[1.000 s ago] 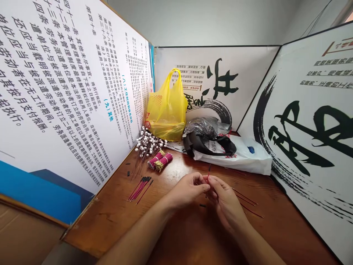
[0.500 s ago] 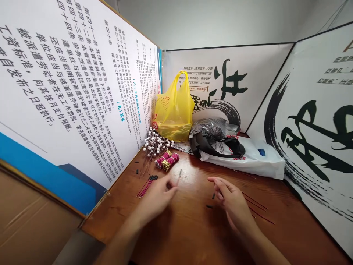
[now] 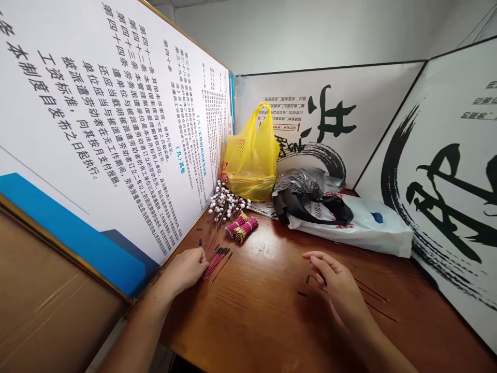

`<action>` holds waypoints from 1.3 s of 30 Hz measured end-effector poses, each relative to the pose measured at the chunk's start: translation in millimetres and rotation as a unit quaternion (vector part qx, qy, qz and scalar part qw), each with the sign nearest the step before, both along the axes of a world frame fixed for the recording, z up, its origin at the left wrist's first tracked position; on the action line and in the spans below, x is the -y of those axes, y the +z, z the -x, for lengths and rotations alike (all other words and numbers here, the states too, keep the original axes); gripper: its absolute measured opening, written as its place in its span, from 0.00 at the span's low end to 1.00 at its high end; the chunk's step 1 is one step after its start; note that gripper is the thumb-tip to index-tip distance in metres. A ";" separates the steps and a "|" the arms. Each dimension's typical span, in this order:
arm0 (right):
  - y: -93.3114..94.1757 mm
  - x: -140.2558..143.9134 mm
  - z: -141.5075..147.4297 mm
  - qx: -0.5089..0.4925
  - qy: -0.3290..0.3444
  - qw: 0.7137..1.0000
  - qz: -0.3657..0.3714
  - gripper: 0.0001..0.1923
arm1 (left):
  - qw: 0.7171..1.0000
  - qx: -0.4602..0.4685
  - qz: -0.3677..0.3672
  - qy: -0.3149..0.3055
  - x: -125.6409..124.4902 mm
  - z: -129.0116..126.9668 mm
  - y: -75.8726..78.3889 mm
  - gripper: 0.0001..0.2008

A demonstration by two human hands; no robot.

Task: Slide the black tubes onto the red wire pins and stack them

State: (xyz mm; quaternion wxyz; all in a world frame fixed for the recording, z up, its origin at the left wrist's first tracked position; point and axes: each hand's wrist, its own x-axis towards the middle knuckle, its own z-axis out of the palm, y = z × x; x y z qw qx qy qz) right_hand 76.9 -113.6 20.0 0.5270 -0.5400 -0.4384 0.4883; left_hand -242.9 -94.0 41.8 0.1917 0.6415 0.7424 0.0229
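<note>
My left hand (image 3: 191,268) is at the left, its fingers curled down beside a small pile of thin dark-red sticks with black tips (image 3: 216,263). Whatever its fingertips may grip is hidden. One black-tipped stick (image 3: 221,268) lies a little apart, right of the pile. Over the right part of the table hovers my right hand (image 3: 334,277), index finger stretched out, thumb near it and the other fingers loosely bent; nothing shows in it. Two small black tubes (image 3: 302,293) lie just left of it. Several thin red sticks (image 3: 382,313) extend from behind this hand.
Banded bundles of pink sticks (image 3: 241,228) and white-berried stems (image 3: 225,202) lie at the back left. Behind stand a yellow plastic bag (image 3: 252,160), a black strap (image 3: 285,207) and a white bag (image 3: 373,233). Printed panels (image 3: 368,103) wall in the wooden table (image 3: 256,305).
My left hand has moved left, back to the pile, and the thin stick it held is gone from it. A separate black-tipped stick now shows beside the pile. My right hand keeps its pose.
</note>
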 end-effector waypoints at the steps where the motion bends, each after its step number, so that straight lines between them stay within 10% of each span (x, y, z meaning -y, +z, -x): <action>1: 0.5 0.1 -0.3 0.001 0.001 1.000 0.001 0.16 | 1.000 0.002 0.003 -0.004 -0.6 0.5 -0.7 0.07; 8: 24.3 -5.0 -35.7 0.159 0.013 0.987 -0.026 0.16 | 1.000 0.002 0.004 -0.010 0.9 -2.8 11.1 0.10; 14: 23.7 -14.7 -91.7 0.493 0.061 0.865 0.077 0.09 | 0.989 0.060 -0.086 -0.109 5.1 -68.9 29.0 0.11; 19: 3.2 -20.1 -98.3 0.536 0.122 0.829 0.101 0.06 | 0.952 0.072 -0.082 -0.287 2.5 -153.7 7.4 0.09; 24: -3.4 -22.4 -92.0 0.574 0.126 0.803 0.097 0.04 | 0.937 0.071 -0.124 -0.319 -6.4 -207.4 -20.9 0.11; 34: 2.2 -21.2 -72.9 0.626 0.075 0.769 0.109 0.03 | 0.934 0.044 -0.088 -0.343 -11.9 -223.3 -32.6 0.13; 39: 5.1 -22.0 -78.1 0.592 0.044 0.799 0.101 0.05 | 0.929 0.046 -0.112 -0.349 -8.0 -210.6 -32.6 0.11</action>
